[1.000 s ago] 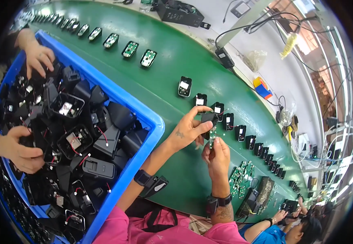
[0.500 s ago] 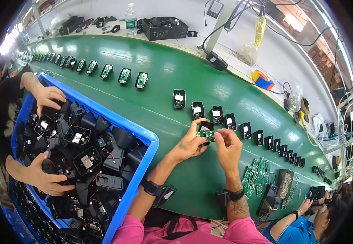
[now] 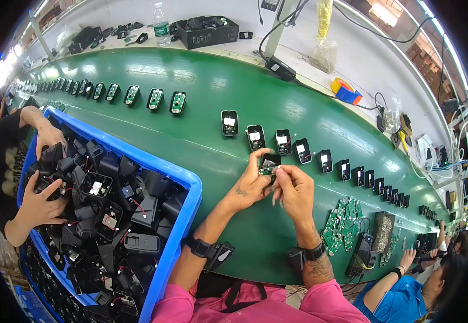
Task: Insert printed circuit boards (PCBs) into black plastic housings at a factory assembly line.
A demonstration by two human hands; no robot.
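Note:
My left hand (image 3: pixel 243 189) grips a small black plastic housing (image 3: pixel 270 160) and a green circuit board (image 3: pixel 266 171) at its near side. Close against them, my right hand (image 3: pixel 298 189) has thumb and forefinger pinched on a tiny white piece, perhaps a wire connector; the fingers partly hide it. Just beyond my hands stand open black housings (image 3: pixel 255 138) with white labels inside, in a row running to the right. Loose green circuit boards (image 3: pixel 341 226) lie heaped to the right of my right forearm.
On the left, a blue bin (image 3: pixel 192 196) brims with black housings; a co-worker's hands (image 3: pixel 43 207) reach into it. Housings fitted with boards (image 3: pixel 178 102) line the green bench (image 3: pixel 201 140) at far left. Another person in blue (image 3: pixel 395 296) works at right, past a metal-bit-filled box (image 3: pixel 383 231).
My right fingers have shifted from the board's right edge to a tiny white piece beside it. The board looks tilted more edge-on. The co-worker's hands have moved within the bin.

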